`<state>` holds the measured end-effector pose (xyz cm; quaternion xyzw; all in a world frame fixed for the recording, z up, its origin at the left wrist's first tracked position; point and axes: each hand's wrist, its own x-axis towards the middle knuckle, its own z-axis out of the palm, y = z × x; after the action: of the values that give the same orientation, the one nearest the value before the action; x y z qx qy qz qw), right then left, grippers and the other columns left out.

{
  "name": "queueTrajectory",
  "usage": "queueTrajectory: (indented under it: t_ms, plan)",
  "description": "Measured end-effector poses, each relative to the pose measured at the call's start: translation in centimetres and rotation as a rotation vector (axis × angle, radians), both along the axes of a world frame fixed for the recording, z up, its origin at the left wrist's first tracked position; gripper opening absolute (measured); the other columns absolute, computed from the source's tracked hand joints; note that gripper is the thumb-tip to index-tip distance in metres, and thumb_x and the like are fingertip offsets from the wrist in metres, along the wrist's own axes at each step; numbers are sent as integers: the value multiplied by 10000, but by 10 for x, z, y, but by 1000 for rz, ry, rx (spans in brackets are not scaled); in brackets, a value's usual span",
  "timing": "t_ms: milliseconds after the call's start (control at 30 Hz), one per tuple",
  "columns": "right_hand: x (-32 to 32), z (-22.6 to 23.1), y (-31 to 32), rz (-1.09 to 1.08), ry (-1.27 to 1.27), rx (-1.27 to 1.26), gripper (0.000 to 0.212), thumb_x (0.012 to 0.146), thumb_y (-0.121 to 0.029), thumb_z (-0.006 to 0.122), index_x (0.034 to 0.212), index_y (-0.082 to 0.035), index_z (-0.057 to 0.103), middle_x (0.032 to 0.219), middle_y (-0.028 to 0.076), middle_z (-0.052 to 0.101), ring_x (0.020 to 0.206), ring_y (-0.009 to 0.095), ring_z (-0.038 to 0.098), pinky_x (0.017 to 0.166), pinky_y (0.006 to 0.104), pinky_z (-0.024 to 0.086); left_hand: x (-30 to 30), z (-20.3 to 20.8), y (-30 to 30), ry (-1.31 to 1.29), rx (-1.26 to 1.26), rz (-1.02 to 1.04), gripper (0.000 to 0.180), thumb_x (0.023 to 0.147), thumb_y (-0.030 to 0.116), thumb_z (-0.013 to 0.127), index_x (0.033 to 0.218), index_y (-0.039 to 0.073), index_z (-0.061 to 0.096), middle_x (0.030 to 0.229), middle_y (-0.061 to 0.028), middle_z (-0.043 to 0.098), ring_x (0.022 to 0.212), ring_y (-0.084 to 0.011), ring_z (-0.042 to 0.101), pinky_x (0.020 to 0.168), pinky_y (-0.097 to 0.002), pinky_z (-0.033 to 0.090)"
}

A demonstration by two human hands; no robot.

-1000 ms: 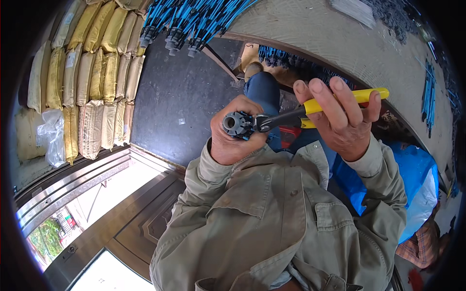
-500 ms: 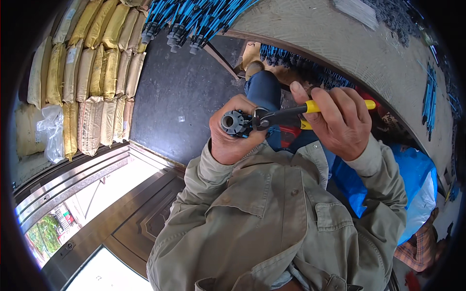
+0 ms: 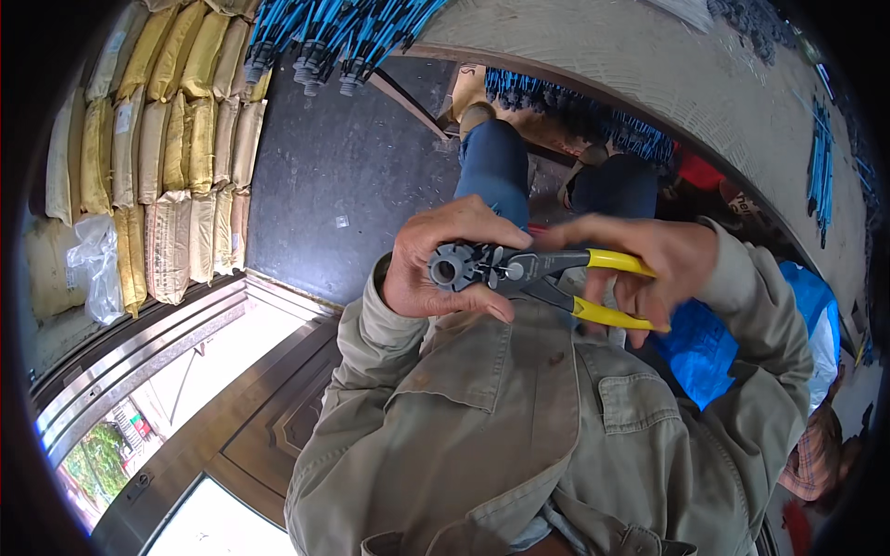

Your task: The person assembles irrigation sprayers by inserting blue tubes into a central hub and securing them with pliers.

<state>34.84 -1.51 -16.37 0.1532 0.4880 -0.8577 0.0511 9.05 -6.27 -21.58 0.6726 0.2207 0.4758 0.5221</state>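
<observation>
My left hand (image 3: pixel 431 246) is closed around a dark grey plastic fitting with a round, notched, hollow end (image 3: pixel 447 271). Its thumb and fingers lie to either side of the head of a pair of pliers (image 3: pixel 542 271), which meets the fitting. The pliers have black jaws and yellow handles, spread apart. My right hand (image 3: pixel 663 264) is at those handles with its fingers curled about them, partly smeared by motion. How far the jaws have closed on the fitting is hard to make out.
A table (image 3: pixel 593 56) curves across the far right, with bunches of blue rods with dark ends (image 3: pixel 343 42) at its far left. More blue rods (image 3: pixel 820 176) lie at right. Stacked sacks (image 3: pixel 148 139) stand at left. A blue bag (image 3: pixel 695 352) sits beside my right arm.
The pliers' handles have spread apart and dropped nearer to me. My right hand has shifted its hold on them. My left hand still grips the fitting, now with fingers beside the pliers' head.
</observation>
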Motion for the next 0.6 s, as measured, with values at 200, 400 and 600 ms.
queueTrajectory:
  t_ms: [200, 400, 600]
  plan:
    - [13, 29, -24, -110, -188, 1604, 611, 825, -286, 629, 1308, -37, 348, 992, 203, 607, 688, 328, 649, 603, 351, 539, 4, -4, -1, -31, -73, 106, 629, 476, 234, 871, 1006, -8, 634, 900, -101, 650, 736, -191, 583, 673, -295, 433]
    - [23, 16, 10, 29, -268, -476, 660, 776, -257, 665, 1314, -32, 357, 1046, 204, 573, 762, 379, 603, 635, 356, 504, 4, -6, 16, -17, 48, -139, 629, 474, 244, 872, 997, -12, 632, 898, -99, 653, 744, -201, 589, 692, -305, 436]
    - [11, 55, -29, -126, -135, 1434, 661, 807, -288, 636, 1323, 1, 342, 1049, 192, 589, 705, 309, 642, 593, 317, 522, 2, -6, -2, -93, -53, 39, 625, 471, 235, 876, 992, -10, 633, 892, -99, 655, 750, -207, 595, 692, -311, 435]
